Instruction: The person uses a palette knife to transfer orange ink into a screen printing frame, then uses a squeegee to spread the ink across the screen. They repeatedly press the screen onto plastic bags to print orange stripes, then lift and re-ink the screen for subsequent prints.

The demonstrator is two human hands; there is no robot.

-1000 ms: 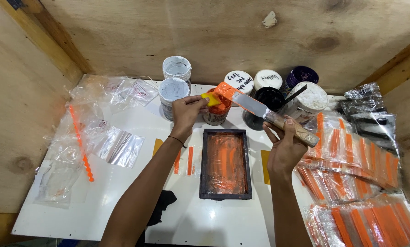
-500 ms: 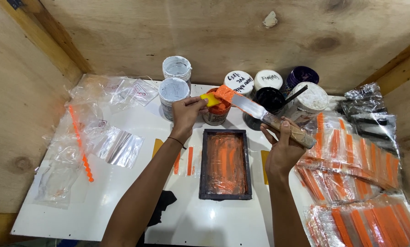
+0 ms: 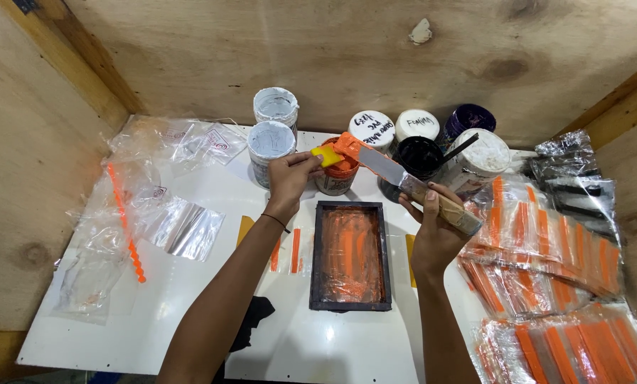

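- Head view: the left hand (image 3: 288,179) pinches a small yellow plastic scraper card (image 3: 326,156) against the orange-smeared tip of a metal-bladed palette knife (image 3: 379,165), right over the open pot of orange ink (image 3: 336,175) near the tabletop's (image 3: 190,306) far edge, so any scrapings would drop back in.
- The right hand (image 3: 432,226) is closed around the knife's wooden handle, holding the blade slanted towards the pot.
- The dark rectangular frame with an orange-stained screen (image 3: 350,254) lies mid-tabletop, just below.

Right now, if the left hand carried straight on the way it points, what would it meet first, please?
Probably the orange paint pot: the left hand holds a yellow scraper against the putty knife just above it, though depth is unclear.
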